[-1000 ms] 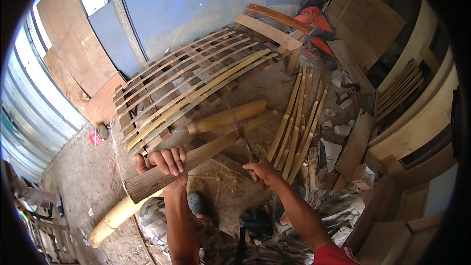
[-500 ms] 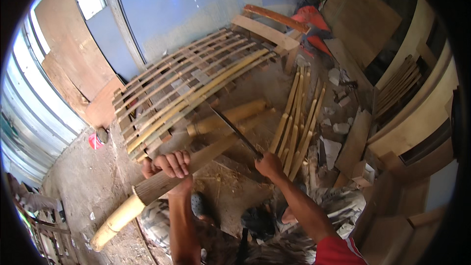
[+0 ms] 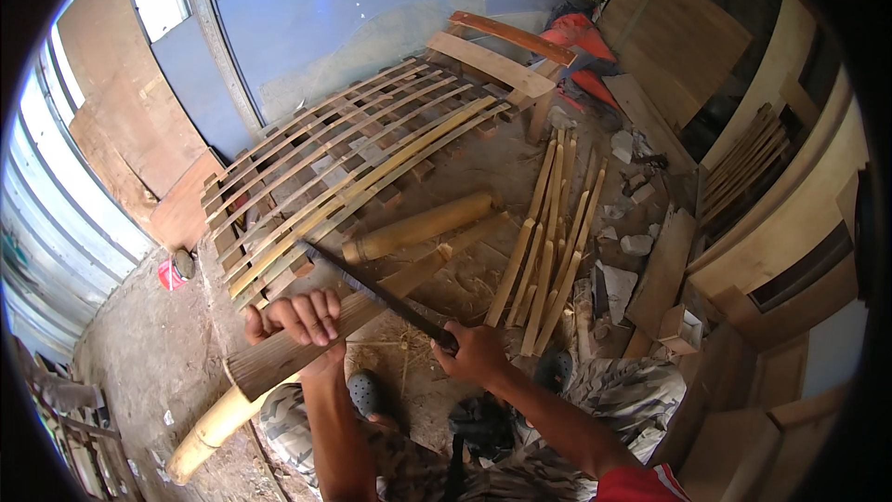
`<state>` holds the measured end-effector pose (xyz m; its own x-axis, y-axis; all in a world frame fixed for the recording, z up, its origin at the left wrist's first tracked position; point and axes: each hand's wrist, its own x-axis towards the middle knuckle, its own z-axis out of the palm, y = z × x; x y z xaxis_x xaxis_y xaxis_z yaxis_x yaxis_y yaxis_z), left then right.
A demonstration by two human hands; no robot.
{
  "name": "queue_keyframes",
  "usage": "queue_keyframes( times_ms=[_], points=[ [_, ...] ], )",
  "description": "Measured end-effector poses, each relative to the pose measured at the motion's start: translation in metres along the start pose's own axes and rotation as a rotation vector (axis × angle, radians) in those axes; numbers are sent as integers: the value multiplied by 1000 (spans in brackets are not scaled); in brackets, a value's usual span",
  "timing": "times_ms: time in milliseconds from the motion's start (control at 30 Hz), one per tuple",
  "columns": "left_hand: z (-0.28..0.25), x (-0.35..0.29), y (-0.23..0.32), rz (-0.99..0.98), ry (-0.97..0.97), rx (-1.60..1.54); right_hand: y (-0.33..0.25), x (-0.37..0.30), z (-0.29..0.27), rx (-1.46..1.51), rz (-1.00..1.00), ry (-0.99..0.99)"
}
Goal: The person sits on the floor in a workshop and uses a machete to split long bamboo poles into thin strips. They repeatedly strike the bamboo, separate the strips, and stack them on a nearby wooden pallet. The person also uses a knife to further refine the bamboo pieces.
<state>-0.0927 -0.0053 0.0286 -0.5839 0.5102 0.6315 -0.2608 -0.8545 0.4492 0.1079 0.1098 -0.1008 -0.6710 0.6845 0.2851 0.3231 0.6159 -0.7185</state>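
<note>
My left hand (image 3: pixel 302 323) is closed around a brown, rough-surfaced length of bamboo (image 3: pixel 263 369). A yellow bamboo pole (image 3: pixel 209 432) slants out beneath its near left end. In my right hand (image 3: pixel 472 353) is a machete by its handle, fingers wrapped tight. The dark machete blade (image 3: pixel 372 288) points up and left, crossing above the brown bamboo beyond my left hand; whether it touches cannot be made out. Another thick yellow bamboo piece (image 3: pixel 423 223) lies on the ground just past the blade.
A rack of bamboo slats (image 3: pixel 344 167) stands ahead by the blue wall (image 3: pixel 372 28). Several split bamboo strips (image 3: pixel 548 242) lie to the right, near rubble (image 3: pixel 636 244) and boards (image 3: pixel 664 270). A wooden bench (image 3: pixel 497 65) is at the back; a red can (image 3: pixel 174 271) sits left.
My right hand and the machete have moved left and down, bringing the blade across the brown bamboo. My left hand and the brown bamboo have shifted slightly left; the view has also shifted a little.
</note>
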Motion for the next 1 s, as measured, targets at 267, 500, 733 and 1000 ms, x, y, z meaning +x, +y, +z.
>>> queue_keyframes(
  times_ms=[267, 500, 733, 1000],
  points=[
    [2, 2, -5, -16, 10, -45, 63, 26, -4, 514, 763, -369],
    [-5, -4, 3, 9, 81, -20, -5, 5, 0, 94, 326, -212],
    [-9, -20, -9, -24, 88, -11, 102, 37, 2, -281, 433, -212],
    [-10, 0, 5, 44, 60, -45, 35, 29, -3, 106, 540, -344]
  ],
)
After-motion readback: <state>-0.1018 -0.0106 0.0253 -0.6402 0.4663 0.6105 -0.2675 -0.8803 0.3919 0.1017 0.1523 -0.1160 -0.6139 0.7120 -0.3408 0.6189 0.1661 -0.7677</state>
